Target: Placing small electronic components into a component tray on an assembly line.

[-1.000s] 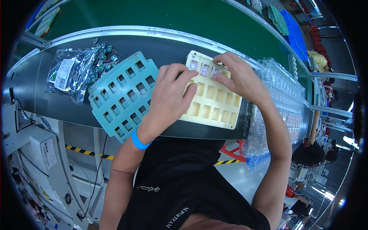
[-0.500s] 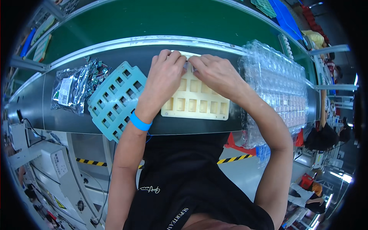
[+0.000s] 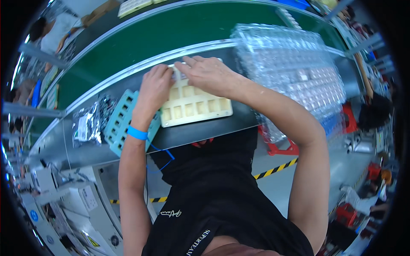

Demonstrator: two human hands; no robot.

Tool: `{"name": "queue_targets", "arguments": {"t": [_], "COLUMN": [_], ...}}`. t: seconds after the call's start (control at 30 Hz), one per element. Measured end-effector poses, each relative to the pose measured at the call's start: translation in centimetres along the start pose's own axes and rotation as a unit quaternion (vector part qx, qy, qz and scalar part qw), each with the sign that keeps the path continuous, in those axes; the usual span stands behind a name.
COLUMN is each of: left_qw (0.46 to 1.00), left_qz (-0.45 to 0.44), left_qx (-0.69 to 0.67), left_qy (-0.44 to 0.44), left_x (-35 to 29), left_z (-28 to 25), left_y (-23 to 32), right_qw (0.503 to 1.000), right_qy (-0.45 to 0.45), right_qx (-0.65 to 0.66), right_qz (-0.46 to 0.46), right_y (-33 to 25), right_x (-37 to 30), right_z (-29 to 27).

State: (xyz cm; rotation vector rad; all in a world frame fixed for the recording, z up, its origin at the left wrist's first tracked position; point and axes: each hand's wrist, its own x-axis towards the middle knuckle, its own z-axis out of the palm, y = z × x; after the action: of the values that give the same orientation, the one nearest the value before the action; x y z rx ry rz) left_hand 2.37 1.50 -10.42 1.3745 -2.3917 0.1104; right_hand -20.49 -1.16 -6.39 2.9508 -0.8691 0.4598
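Note:
A cream tray (image 3: 195, 109) with rows of square pockets lies on the dark bench surface. Over its far left part both hands work close together. My left hand (image 3: 157, 87) has its fingers bent down at the tray's far left corner, closed on something too small to make out. Beside it, my right hand (image 3: 209, 76) reaches across the tray with curled fingertips pinched near the same far pockets; what they grip is hidden. A teal tray (image 3: 121, 123) with rectangular cut-outs sits left of the cream one, partly behind my left forearm.
Left of the teal tray lies a silvery plastic bag (image 3: 85, 126) with small circuit boards (image 3: 106, 107) spilling beside it. A stack of clear plastic blister trays (image 3: 294, 64) stands at right. Beyond a metal rail runs a green conveyor belt (image 3: 141, 40). Other people work farther off.
The view has turned and shifted, so the bench now slants and the trays appear farther left. Both hands stay together at the cream tray's far side, their fingers still bent.

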Motion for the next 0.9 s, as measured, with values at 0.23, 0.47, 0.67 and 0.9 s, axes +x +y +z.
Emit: {"name": "queue_targets", "arguments": {"t": [0.23,0.47,0.67,0.9], "left_qw": [1.000,0.950,0.935,0.946], "left_qz": [-0.024,0.147,0.184,0.214], "left_qx": [-0.016,-0.264,-0.269,-0.233], "left_qy": [0.004,-0.083,-0.138,-0.066], "left_x": [-0.1,6.9,15.0,22.8], "left_z": [-1.6,-11.6,-6.1,2.2], "left_y": [0.1,16.6,21.2,25.6], "right_qw": [0.985,0.893,0.932,0.941], "right_qy": [0.124,0.118,0.090,-0.032], "right_qx": [0.059,0.000,-0.046,-0.034], "right_qz": [0.105,0.434,0.347,0.336], "right_y": [-1.1,8.7,13.4,15.6], "right_x": [-9.5,-25.5,-27.9,-26.9], "right_z": [-9.1,-12.4,-10.7,-12.1]}}
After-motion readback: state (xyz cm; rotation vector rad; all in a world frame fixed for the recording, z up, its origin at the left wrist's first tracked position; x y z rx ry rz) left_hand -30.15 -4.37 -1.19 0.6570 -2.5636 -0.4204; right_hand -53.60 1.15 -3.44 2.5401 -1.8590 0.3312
